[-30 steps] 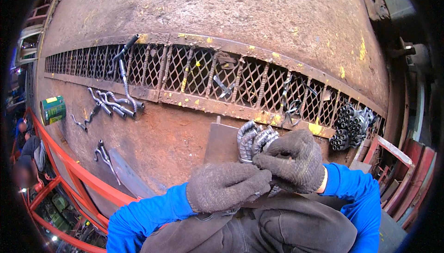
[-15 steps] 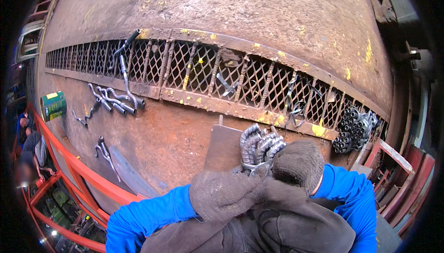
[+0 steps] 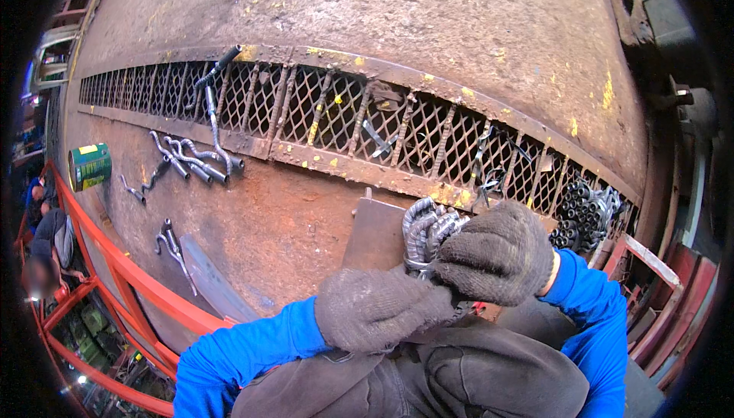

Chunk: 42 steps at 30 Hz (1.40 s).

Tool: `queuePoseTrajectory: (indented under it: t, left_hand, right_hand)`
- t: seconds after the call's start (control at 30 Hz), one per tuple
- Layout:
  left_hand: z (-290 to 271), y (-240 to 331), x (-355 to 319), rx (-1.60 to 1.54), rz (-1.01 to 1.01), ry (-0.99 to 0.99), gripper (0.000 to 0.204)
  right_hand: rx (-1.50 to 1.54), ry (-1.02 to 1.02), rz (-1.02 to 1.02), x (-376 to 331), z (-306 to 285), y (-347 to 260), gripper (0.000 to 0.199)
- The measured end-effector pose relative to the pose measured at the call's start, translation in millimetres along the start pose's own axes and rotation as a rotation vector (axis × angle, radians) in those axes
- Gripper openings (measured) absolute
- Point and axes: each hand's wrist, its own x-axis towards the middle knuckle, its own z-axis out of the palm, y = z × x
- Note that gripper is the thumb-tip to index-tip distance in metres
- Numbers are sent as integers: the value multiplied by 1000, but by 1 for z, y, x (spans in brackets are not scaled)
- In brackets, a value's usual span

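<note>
A bundle of bent silver metal tubes (image 3: 419,228) stands in front of my lap, with a band round its lower part. My right hand (image 3: 501,253), in a grey knitted glove, lies over its right side with curled fingers close against the tubes. At the lower end of the bundle, my left hand (image 3: 381,307), gloved alike, has its fingers pressed together and pointing right. The fingertips of both hands nearly meet just below the tubes. What the fingers pinch is hidden by the gloves. A flat metal plate (image 3: 368,233) lies beside the bundle on the left.
A rusty floor grate (image 3: 310,154) runs across ahead. Several loose bent tubes (image 3: 191,159) and a green can (image 3: 89,167) are on the left. A stack of tubes (image 3: 585,215) lies at the right. An orange railing (image 3: 122,265) borders the left, with people beyond it.
My right hand has risen and turned so that its back covers the bundle's right side. My left hand has shifted slightly right and away from the upper tubes.
</note>
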Motion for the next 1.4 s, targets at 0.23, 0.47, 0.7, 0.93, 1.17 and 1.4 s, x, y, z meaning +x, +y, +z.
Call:
queuePoseTrajectory:
  t: [0.23, 0.47, 0.7, 0.93, 1.17, 1.4]
  left_hand:
    - [4, -9, -7, 48, -61, 41, 32]
    - [-3, -8, -1, 162, -30, -6, 30]
    - [-2, -21, -1, 427, 407, 19, 32]
    - [-2, -15, 2, 430, 346, -57, 30]
    - [1, -18, 6, 203, 261, -16, 35]
    - [-1, -26, -5, 493, 491, -7, 37]
  right_hand:
    - [150, -253, 110, 9, -29, 8, 27]
    - [217, -229, 184, 4, -20, -2, 37]
    - [142, -308, 100, 7, -10, 2, 46]
    - [-12, -303, -27, 8, -8, 0, 36]
    - [-84, -203, -50, 10, -5, -9, 51]
    - [-115, -262, 90, 1, 0, -21, 53]
